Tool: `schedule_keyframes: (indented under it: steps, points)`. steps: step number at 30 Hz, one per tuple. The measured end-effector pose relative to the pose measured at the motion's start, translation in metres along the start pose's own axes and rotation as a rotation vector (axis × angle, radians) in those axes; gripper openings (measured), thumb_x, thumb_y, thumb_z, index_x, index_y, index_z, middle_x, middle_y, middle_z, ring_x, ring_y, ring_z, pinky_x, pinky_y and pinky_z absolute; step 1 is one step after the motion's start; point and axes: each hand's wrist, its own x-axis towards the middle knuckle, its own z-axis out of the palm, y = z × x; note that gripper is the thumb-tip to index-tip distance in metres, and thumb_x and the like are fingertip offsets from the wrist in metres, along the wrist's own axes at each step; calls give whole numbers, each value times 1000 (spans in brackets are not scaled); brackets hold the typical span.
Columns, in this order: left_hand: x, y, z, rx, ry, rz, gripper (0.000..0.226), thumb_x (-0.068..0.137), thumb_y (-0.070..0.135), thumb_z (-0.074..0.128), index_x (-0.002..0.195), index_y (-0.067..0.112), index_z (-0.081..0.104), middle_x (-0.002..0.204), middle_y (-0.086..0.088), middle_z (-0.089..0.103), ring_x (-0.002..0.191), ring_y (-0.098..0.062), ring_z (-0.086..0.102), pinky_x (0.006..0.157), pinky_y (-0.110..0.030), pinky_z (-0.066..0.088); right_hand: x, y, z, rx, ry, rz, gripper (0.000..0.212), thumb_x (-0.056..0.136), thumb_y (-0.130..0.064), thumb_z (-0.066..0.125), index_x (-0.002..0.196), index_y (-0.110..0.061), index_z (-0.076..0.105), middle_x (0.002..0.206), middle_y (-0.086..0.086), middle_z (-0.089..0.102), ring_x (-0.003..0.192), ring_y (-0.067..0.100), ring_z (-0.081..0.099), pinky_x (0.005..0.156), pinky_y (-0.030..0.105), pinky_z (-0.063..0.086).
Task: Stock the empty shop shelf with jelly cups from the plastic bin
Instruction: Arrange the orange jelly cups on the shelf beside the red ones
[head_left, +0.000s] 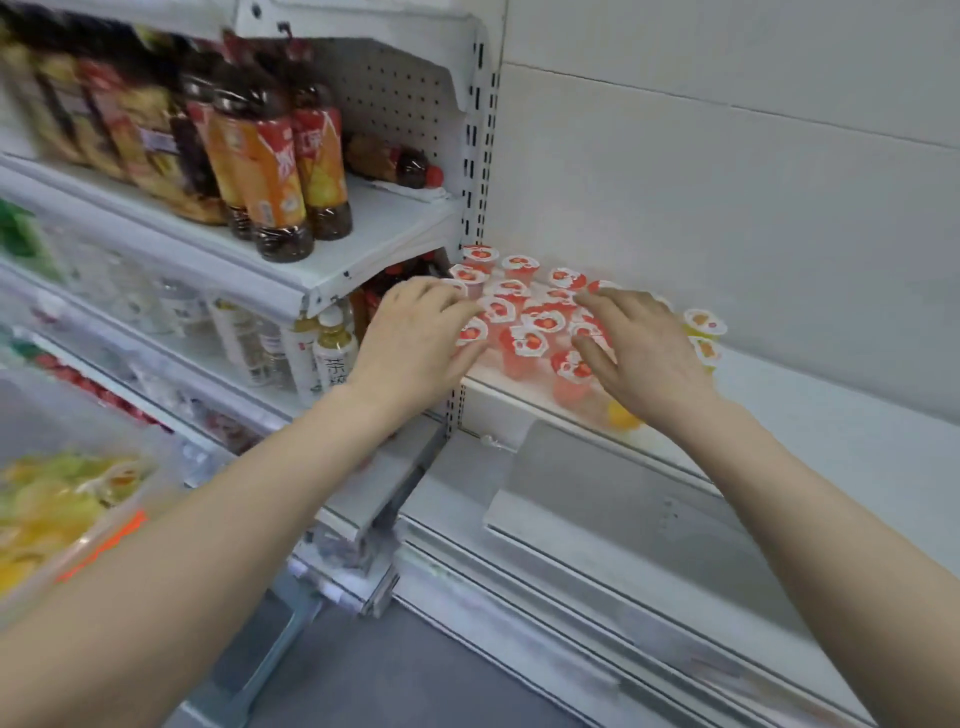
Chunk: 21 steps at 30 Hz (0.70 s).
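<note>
While the plastic bin (78, 519) at our near left holds plenty of yellow and green cups, we judge stocking partly done. Further out, our left hand (415, 338) and right hand (644, 353), fingers straight and gripping nothing, press the red jelly cups (530, 322) together at the shelf's (831, 426) left end. Beyond, bare shelf remains.

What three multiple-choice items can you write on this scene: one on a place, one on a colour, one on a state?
1. The bin is at the: A) lower left B) upper right C) top centre
2. Most cups on the shelf are: A) green B) red C) blue
3. The left hand is: A) gripping a bottle B) open, fingers at the cups C) a fist
Answers: 1 A, it shows at the picture's lower left edge; 2 B, lids and jelly are red; 3 B, its fingers lie straight.
</note>
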Motion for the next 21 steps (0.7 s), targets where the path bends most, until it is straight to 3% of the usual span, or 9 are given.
schedule_keyframes:
  steps: [4, 9, 12, 16, 21]
  points:
    - [-60, -61, -25, 0, 27, -29, 41, 89, 45, 49, 116, 18, 67, 110, -2, 65, 108, -26, 54, 94, -42, 44, 5, -83, 16, 19, -4, -87, 48, 96, -37, 42, 130, -6, 58, 124, 15, 62, 113, 36, 57, 98, 45, 43]
    - [-157, -142, -43, 22, 12, -155, 38, 88, 40, 53, 113, 15, 68, 108, -5, 65, 104, -30, 56, 89, -44, 47, 8, -195, 61, 120, -21, -189, 45, 94, -29, 53, 131, -5, 56, 125, 15, 60, 113, 36, 55, 97, 45, 41]
    - [-222, -186, -49, 24, -43, -253, 41, 89, 41, 49, 116, 16, 67, 107, -4, 65, 103, -29, 55, 89, -44, 46, 7, -260, 99, 207, -75, -259, 47, 95, -34, 50, 130, -4, 57, 125, 16, 61, 113, 36, 55, 97, 46, 43]
    - [-303, -237, -54, 54, -85, -449, 34, 90, 36, 55, 115, 17, 67, 106, -3, 65, 102, -27, 56, 90, -38, 44, 13, -338, 151, 313, -165, -372, 47, 96, -36, 46, 129, -5, 59, 122, 15, 62, 109, 35, 57, 97, 43, 42]
    - [-375, -294, -49, 62, -138, -730, 25, 87, 22, 69, 111, 14, 70, 102, -7, 67, 99, -33, 58, 88, -42, 46, 31, -412, 210, 409, -312, -501, 46, 94, -36, 46, 127, -8, 61, 122, 10, 64, 110, 30, 58, 95, 40, 44]
